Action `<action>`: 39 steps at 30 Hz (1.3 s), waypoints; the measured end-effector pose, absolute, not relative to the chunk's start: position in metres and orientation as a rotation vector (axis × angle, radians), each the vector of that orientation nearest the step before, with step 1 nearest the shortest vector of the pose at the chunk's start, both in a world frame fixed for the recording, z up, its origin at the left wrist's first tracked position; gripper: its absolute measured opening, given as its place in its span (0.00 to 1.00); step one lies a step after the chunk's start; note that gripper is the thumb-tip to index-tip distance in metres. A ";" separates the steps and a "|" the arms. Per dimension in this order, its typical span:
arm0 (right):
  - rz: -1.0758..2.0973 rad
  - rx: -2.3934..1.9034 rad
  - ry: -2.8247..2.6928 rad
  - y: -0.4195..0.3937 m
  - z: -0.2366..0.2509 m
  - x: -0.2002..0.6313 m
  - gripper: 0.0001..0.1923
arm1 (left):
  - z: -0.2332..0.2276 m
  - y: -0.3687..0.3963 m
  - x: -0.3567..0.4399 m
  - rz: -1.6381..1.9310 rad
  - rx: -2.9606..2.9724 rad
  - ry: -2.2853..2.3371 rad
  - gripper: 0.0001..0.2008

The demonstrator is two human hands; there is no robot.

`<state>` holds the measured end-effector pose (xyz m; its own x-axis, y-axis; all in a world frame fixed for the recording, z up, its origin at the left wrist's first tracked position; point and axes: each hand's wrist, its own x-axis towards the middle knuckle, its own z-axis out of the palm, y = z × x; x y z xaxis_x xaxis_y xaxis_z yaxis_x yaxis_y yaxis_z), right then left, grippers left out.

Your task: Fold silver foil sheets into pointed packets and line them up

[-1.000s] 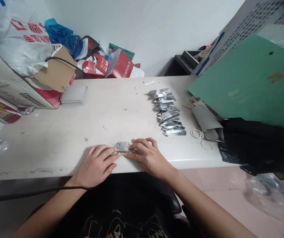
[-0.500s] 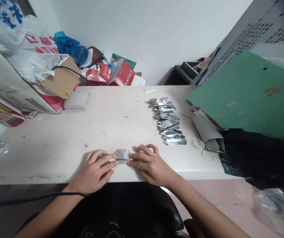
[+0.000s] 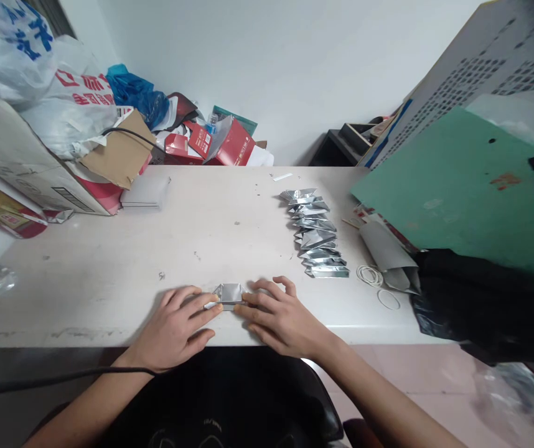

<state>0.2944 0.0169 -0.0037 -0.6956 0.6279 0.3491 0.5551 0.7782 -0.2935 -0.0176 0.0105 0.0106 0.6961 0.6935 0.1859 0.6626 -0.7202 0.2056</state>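
Both hands are pressing flat on a small silver foil piece [image 3: 228, 295] at the near edge of the desk [image 3: 108, 274]: the left hand [image 3: 178, 326] is pinning its left end with spread fingers, the right hand [image 3: 280, 317] is bearing on its right end. This looks like creasing a fold. Next, the crease probably needs firm, even fingertip pressure. A row of folded foil pieces [image 3: 316, 233] is lying well apart, toward the right.
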 end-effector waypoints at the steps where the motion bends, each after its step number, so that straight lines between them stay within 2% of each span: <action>1: 0.210 -0.895 -2.552 0.017 -0.004 0.295 0.22 | 0.011 0.011 -0.017 0.392 2.774 1.115 0.22; 27: 0.209 -0.936 -2.546 0.018 -0.005 0.294 0.17 | 0.016 0.008 -0.013 0.466 2.816 1.106 0.15; 29: 0.178 -0.926 -2.545 0.018 -0.006 0.293 0.17 | 0.016 0.006 -0.010 0.392 2.816 1.124 0.16; 34: 0.135 -0.910 -2.541 0.016 -0.010 0.291 0.20 | 0.013 0.002 -0.004 0.329 2.867 1.121 0.29; 39: 0.128 -0.898 -2.626 0.014 -0.006 0.290 0.29 | 0.010 0.003 -0.005 0.350 2.854 1.138 0.23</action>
